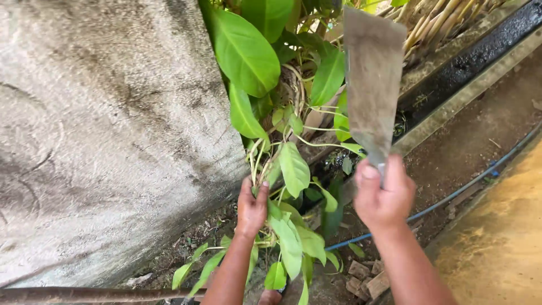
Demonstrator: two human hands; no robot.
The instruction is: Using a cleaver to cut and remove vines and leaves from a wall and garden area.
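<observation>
The left hand [251, 208] is clenched around a bunch of pale green vine stems [261, 161], gripping them just beside the grey stone wall [107, 135]; broad green leaves [293, 169] hang above and below its fist; the right hand [384, 195] grasps the handle of a wide, flat blade [371, 85], which rises upright above that fist, right of the stems; a blue hose [451, 195] runs along the soil beyond the right wrist.

The broad blade [371, 85] is dull grey metal, matt and scuffed with stains. The leaves [248, 53] look smooth and waxy, lightly glossy green. The wall [107, 130] is rough grey concrete, blotched dark. The hose [451, 195] is smooth blue plastic; the ground [451, 152] is crumbly bare soil.
</observation>
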